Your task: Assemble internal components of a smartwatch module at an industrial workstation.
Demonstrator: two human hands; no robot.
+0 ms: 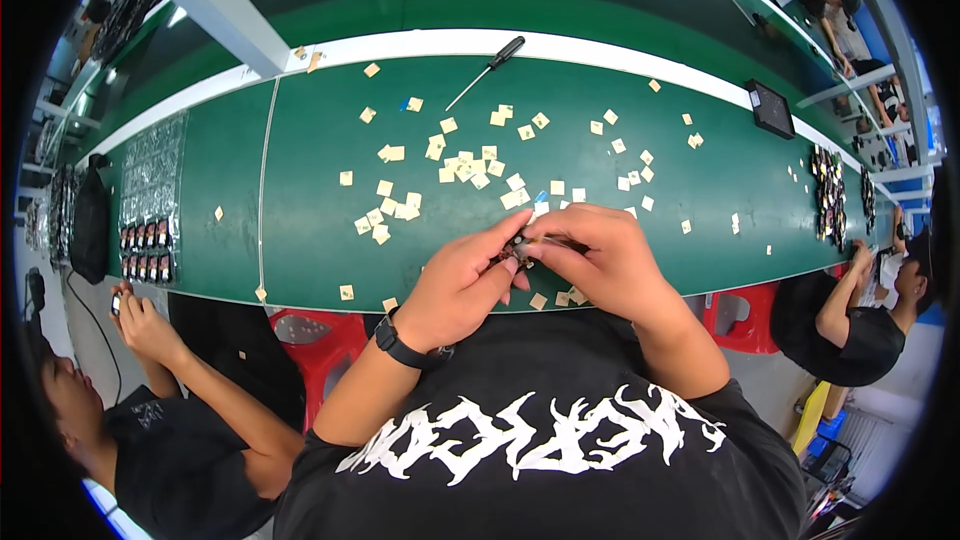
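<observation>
Close together over the near edge of the green table (pixel 310 140), my two hands meet at a small dark part (pixel 514 250) with light spots. My left hand (pixel 462 285), below a black wristwatch (pixel 392 336), is closed, pinching this part between thumb and fingers. From the other side my right hand (pixel 610 255) is closed too, its thumb and fingertips pressed at the part. A dark, slim shape shows between its fingers, too small to name. Small cream-coloured square pieces (pixel 465 165) lie scattered beyond and around my hands.
A black-handled screwdriver (pixel 500 58) lies near the white rail. At far left, a clear plastic tray (pixel 150 170) holds small dark devices (pixel 148 235). A black box (pixel 770 108) and dark parts (pixel 830 195) are at right. Co-workers (pixel 190 390) sit either side, near red stools (pixel 320 340).
</observation>
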